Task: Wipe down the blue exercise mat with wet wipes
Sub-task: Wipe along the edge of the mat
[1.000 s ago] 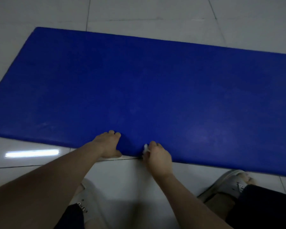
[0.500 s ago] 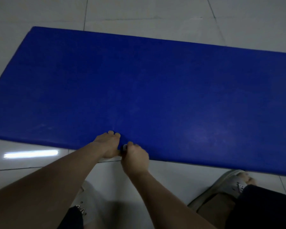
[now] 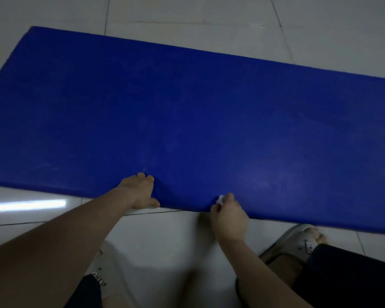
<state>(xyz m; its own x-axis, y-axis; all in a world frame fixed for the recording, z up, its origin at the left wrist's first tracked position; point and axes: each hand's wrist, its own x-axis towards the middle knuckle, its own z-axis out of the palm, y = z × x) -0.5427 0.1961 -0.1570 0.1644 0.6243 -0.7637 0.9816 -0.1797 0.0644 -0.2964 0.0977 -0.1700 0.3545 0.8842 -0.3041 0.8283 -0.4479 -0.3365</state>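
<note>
Your left hand [image 3: 140, 192] grips the blue mat [image 3: 187, 118] edge; your right hand [image 3: 229, 215] pinches a mostly hidden wet wipe [image 3: 220, 199] against it, just beside.

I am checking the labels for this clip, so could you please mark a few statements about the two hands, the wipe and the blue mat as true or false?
1. The blue rectangular exercise mat lies spread out on the white tiled floor. True.
2. The right hand pinches a small crumpled white wet wipe. True.
3. The left hand is lifted clear of the mat. False: it grips the mat's near edge.
4. The wipe is out in the middle of the mat. False: it is at the near edge, to the right of the left hand.
5. A grey slipper shows on the floor just in front of the mat's near edge. True.
</note>
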